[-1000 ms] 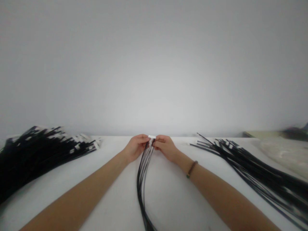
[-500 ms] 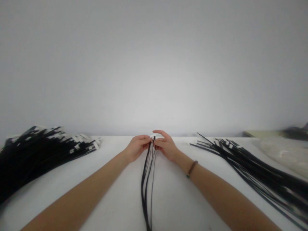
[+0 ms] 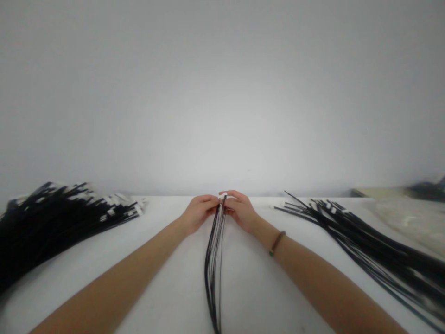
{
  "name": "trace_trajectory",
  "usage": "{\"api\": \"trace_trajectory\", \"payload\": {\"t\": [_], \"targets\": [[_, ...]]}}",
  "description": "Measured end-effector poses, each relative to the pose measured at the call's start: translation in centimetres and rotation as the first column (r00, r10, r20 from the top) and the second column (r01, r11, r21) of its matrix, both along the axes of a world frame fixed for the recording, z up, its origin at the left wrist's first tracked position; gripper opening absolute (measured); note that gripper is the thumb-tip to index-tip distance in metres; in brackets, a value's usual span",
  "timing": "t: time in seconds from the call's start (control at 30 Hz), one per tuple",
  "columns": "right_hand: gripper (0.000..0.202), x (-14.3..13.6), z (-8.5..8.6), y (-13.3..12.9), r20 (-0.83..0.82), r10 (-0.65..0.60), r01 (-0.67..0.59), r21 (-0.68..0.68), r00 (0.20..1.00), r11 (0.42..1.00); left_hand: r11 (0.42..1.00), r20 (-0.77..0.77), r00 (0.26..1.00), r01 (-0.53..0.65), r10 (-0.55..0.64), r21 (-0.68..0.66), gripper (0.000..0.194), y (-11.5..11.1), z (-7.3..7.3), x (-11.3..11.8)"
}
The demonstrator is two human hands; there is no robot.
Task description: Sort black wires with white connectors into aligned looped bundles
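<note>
Near the far edge of the table, my left hand [image 3: 200, 213] and my right hand [image 3: 239, 211] meet with their fingertips almost touching. Both pinch the top ends of several thin black cables [image 3: 210, 266], which hang down and run toward me over the white surface. A small white connector [image 3: 224, 195] shows at the top of the cables, by the fingers of my right hand. Which cable each fingertip grips is too small to make out. A brown bracelet circles my right wrist.
To the left lies a large pile of black cables [image 3: 52, 227] with white connector ends. Another bundle of black cables [image 3: 365, 246] lies at the right, beside a clear plastic bag [image 3: 410, 222]. A pale wall [image 3: 222, 102] rises behind the white table [image 3: 167, 287].
My right index finger has come down from its raised position toward the white connector, which now shows above the fingers. The cables spread slightly; my arms barely moved.
</note>
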State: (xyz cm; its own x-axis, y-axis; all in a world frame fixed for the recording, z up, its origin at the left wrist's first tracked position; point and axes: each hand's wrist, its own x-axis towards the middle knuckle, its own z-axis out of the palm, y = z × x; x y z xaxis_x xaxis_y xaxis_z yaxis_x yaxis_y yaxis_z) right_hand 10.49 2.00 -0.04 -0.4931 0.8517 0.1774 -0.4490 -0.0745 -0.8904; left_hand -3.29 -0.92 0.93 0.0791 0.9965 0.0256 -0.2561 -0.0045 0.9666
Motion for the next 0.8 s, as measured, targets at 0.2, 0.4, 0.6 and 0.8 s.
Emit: {"api": "trace_trajectory", "payload": {"t": [0.2,0.4,0.6,0.8], "targets": [[0.029,0.1,0.0,0.1,-0.006,0.014,-0.014,-0.018,1.0,1.0,0.999,0.086,0.996,0.002,0.002,-0.046,0.015,-0.1,0.3,-0.1],[0.029,0.3,0.1,0.5,-0.074,0.028,-0.038,-0.129,0.997,0.991,0.999,0.068,0.997,0.023,-0.02,-0.043,0.016,-0.1,0.4,-0.3],[0.024,0.9,0.5,1.4,-0.143,0.026,-0.063,-0.257,0.989,0.964,0.988,-0.364,0.931,0.034,0.023,0.15,0.017,-0.5,-0.3,0.3],[0.02,1.6,0.4,2.1,-0.125,-0.015,-0.028,-0.332,0.992,0.943,0.842,-0.877,0.383,0.334,0.29,0.424,0.038,-3.0,-0.6,1.9]]}}
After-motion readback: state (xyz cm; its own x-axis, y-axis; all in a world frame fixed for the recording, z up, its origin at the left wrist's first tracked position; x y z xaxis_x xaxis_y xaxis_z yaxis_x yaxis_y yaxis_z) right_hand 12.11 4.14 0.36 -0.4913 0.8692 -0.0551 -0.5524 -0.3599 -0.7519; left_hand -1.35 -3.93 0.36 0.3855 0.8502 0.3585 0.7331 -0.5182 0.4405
